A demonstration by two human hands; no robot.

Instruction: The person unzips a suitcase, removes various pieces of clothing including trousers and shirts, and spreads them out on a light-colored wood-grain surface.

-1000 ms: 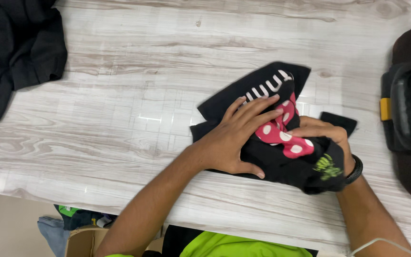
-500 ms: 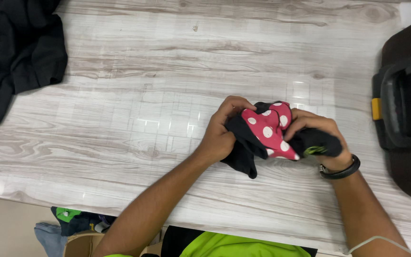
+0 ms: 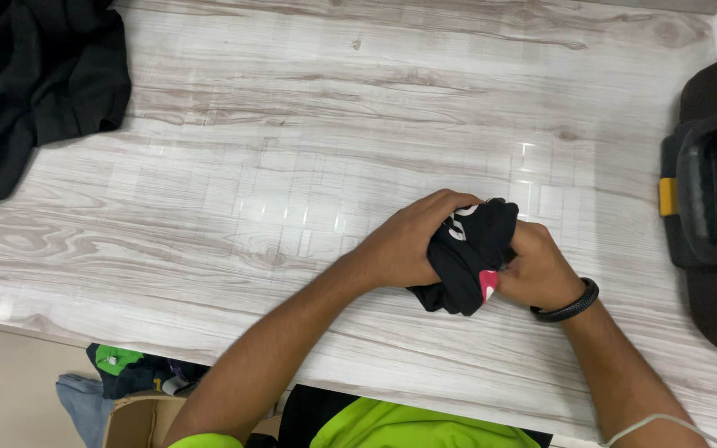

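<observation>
Black garment (image 3: 466, 261): your left hand (image 3: 412, 245) and right hand (image 3: 541, 270) are both gripping it bunched, at the worktop's (image 3: 292, 166) 4 o'clock.

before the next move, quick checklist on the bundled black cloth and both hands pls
1. Left hand grips the black garment: ok.
2. Right hand grips its other side: ok.
3. Garment gathered into a tight bundle, only a sliver of pink showing: ok.
4. Bundle resting on the table or lifted just off it: cannot tell.
5. Bare tabletop around the hands: ok.
6. Dark clothing pile and black case well apart from the bundle: ok.
</observation>
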